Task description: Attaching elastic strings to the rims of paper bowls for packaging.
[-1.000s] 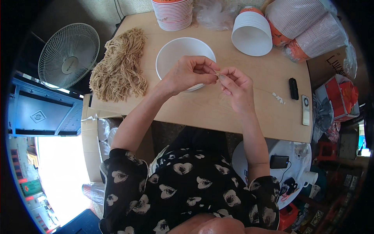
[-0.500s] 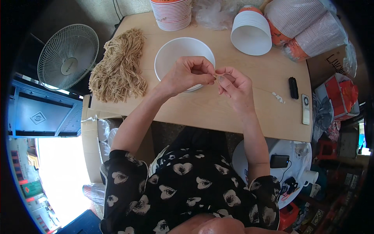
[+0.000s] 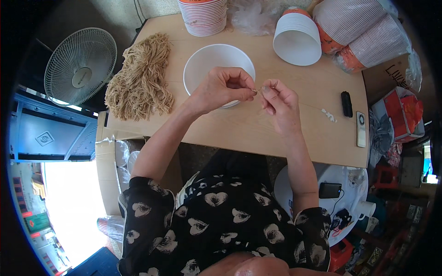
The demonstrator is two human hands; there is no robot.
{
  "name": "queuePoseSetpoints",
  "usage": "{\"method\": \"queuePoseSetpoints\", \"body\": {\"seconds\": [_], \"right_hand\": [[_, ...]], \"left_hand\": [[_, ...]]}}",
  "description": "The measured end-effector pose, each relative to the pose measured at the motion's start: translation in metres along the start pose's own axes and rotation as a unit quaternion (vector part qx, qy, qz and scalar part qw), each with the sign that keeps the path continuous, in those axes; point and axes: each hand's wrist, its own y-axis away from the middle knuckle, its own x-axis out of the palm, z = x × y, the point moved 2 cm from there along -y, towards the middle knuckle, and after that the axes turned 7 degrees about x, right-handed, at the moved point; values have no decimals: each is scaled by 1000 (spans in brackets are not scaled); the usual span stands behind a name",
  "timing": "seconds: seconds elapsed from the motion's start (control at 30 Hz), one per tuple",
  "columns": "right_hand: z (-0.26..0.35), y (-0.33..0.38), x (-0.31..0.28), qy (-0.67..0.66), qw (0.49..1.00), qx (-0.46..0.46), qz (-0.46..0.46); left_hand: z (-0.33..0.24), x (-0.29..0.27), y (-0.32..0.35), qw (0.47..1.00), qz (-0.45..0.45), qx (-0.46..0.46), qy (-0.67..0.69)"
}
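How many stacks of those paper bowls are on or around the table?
4: one upright stack at the table's far edge, one tipped stack right of it, two bagged stacks lying at the far right. More may be hidden.

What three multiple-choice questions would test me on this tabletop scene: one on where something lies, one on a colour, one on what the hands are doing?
1. Where is the heap of tan strands?
A. left of the bowl
B. inside the bowl
C. on the fan

2. What colour is the bowl?
A. red
B. white
C. black

3. How do the left hand and right hand stand?
A. flat on the table
B. far apart
C. fingertips pinched together over the bowl's edge

Answers: 1 A, the heap lies on the table towards the fan; 2 B, it is plain white; 3 C, both pinch something thin between them.
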Motion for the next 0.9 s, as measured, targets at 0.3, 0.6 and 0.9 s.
{"method": "queuePoseSetpoints", "body": {"seconds": [0.3,0.6,0.9], "right_hand": [[13,0,2,69,997,-26,-4],[7,-2,-2,91,995,-26,-9],[7,-3,-3,45,998,-19,-38]], "left_hand": [[1,-1,0,1000,7,-2,8],[-1,-1,1,1000,26,-1,16],[-5,-1,0,999,29,-12,-10]]}}
